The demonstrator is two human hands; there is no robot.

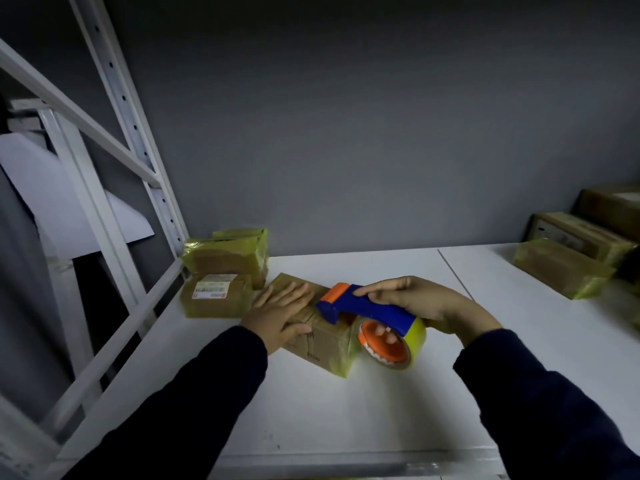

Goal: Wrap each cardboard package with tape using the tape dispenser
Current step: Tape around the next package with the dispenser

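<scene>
**Task item.** The cardboard package (325, 344) lies on the counter (346, 417), left of centre and turned at an angle to the front edge. It is a small brown box with dark print on its near side face. A yellow-green film of tape covers its lower right corner and edges.

**Hands.**
- The left hand (277, 311) rests flat on the package's top face. The fingers are straight and slightly spread, and the thumb lies at the near upper edge.
- The right hand (419, 299) is curled round the handle of the tape dispenser (367, 306), with the index finger laid along the top of the handle.
- Both sleeves are dark.

**Dispenser.** The body is blue, with an orange roller at the front end and an orange hub carrying a yellow-tinted tape roll (417, 336). The front end sits over the package's upper right edge. The roll hangs just beside the package's right face. Pale shapes inside the hub opening may be fingertips, but the light is too dim to confirm this.

**Surface.** The counter is white and matte. A thin seam (453, 271) runs from its back edge toward the right hand.
- At the back left corner stands a taped stack (225, 254) of packages.
- A labelled package (216, 296) lies in front of the stack, near the left hand's fingertips.
- At the far right, well apart from the work, lies a taped box (561, 268), with further boxes (585, 235) behind it.

**Room.** A plain grey wall (346, 133) backs the counter. White perforated metal racking (114, 98) rises at the left, and a white sheet (52, 188) shows behind it.
</scene>
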